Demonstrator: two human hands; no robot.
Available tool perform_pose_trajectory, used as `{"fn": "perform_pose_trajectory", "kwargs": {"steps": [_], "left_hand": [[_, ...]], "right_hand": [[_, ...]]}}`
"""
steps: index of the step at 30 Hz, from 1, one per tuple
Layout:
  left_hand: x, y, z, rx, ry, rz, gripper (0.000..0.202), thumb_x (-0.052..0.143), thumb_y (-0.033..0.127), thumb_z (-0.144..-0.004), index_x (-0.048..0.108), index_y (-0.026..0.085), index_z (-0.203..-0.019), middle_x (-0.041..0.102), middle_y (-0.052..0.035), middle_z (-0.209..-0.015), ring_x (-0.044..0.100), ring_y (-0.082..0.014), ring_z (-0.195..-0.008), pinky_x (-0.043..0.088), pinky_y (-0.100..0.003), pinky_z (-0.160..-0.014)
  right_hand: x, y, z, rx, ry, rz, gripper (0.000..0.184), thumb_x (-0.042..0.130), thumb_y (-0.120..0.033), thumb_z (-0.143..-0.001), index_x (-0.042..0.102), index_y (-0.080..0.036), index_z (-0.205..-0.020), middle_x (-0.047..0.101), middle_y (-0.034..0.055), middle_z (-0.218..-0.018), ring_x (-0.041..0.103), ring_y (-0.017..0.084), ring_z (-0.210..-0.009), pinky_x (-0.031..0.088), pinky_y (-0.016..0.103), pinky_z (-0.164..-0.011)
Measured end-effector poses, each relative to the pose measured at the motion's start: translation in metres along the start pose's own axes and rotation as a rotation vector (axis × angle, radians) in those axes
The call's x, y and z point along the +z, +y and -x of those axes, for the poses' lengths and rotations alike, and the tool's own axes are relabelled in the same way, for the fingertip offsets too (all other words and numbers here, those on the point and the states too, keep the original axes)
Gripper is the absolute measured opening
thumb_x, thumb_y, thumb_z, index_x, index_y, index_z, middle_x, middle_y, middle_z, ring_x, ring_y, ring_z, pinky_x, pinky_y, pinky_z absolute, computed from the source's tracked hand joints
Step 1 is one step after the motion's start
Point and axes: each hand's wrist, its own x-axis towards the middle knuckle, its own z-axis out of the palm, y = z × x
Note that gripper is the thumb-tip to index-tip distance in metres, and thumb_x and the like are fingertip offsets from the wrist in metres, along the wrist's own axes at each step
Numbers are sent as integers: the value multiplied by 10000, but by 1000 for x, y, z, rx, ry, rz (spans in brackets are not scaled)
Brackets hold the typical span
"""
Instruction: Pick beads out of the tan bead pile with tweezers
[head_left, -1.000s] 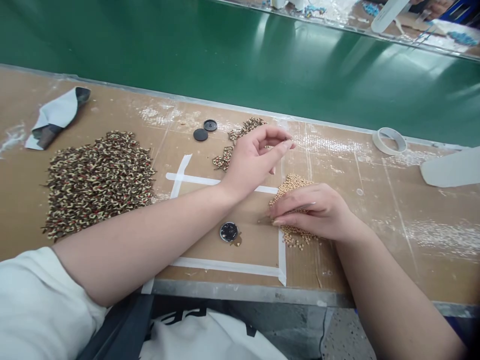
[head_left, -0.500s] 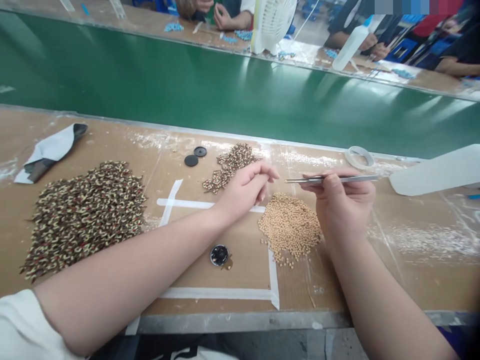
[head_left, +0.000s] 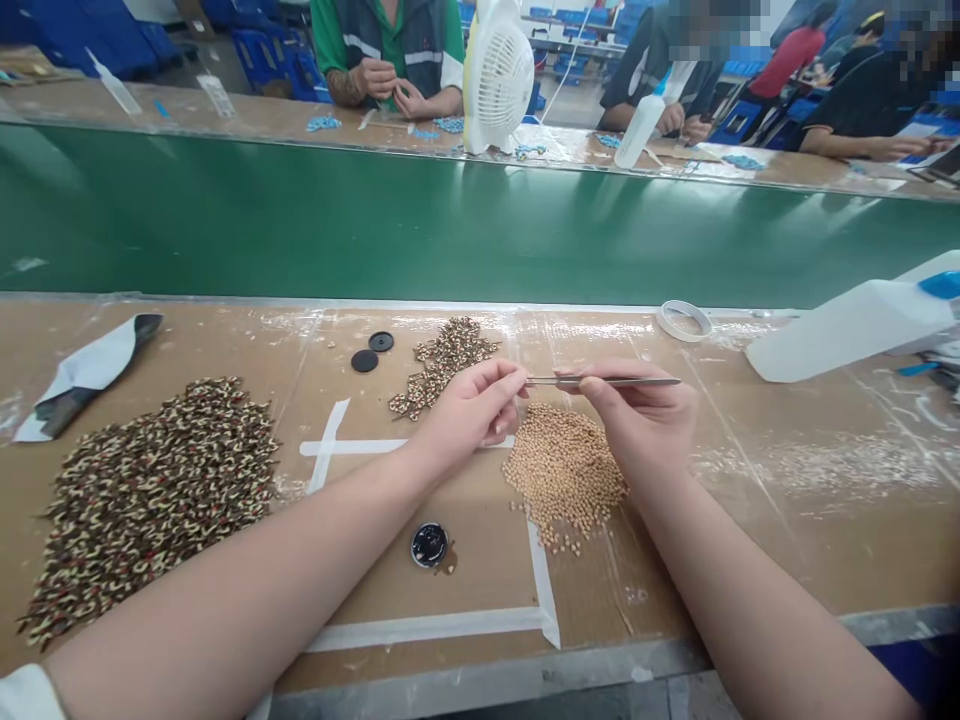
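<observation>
My right hand is closed round a pair of metal tweezers that point left. Their tips reach the pinched fingers of my left hand; whatever those fingers hold is too small to make out. Below the hands lies a heap of small round tan beads. Just behind my left hand is a small pile of brown-and-cream pieces. A larger pile of similar pieces, flecked with red, spreads at the left. A small round dish of black paste sits inside a white tape outline.
Two black round lids lie behind the tape. A tape ring and a white squeeze bottle are at the right. A folded grey-white sheet lies far left. Beyond the green belt, people work near a fan.
The tweezers and my left fingers have come together, where a gap was before. The camera view has tilted up, showing more of the far bench.
</observation>
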Motion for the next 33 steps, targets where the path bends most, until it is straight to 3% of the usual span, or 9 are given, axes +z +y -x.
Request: {"fn": "perform_pose_trajectory", "kwargs": {"steps": [8, 15, 19, 33], "left_hand": [[2, -1, -2, -69, 12, 83, 267, 612, 421, -973, 551, 213, -817, 392, 57, -551, 260, -50, -430, 161, -188, -386], [2, 0, -1, -82, 4, 124, 282, 603, 411, -970, 526, 194, -808, 456, 25, -723, 305, -39, -477, 161, -177, -376], [2, 1, -1, -91, -6, 143, 267, 610, 389, -969, 538, 183, -817, 490, 15, -782, 322, -27, -479, 166, -173, -383], [2, -1, -1, -99, -44, 115, 311, 551, 397, -1012, 538, 177, -792, 416, 45, -625, 297, -47, -469, 195, -159, -404]], "right_hand": [[-2, -1, 2, -134, -47, 117, 137, 808, -201, -867, 804, -281, -978, 832, 1, -978, 789, 205, -899, 661, 400, -848], [3, -3, 1, -11, 82, 18, 56, 791, -224, -873, 792, -262, -914, 831, 2, -919, 800, 200, -827, 686, 364, -780], [3, -3, -1, 4, 60, -11, 51, 796, -226, -867, 802, -259, -905, 830, 3, -906, 798, 208, -821, 689, 381, -780], [0, 2, 2, -35, -26, 53, 101, 806, -233, -867, 817, -307, -935, 834, -11, -952, 799, 215, -864, 671, 388, -793]]}}
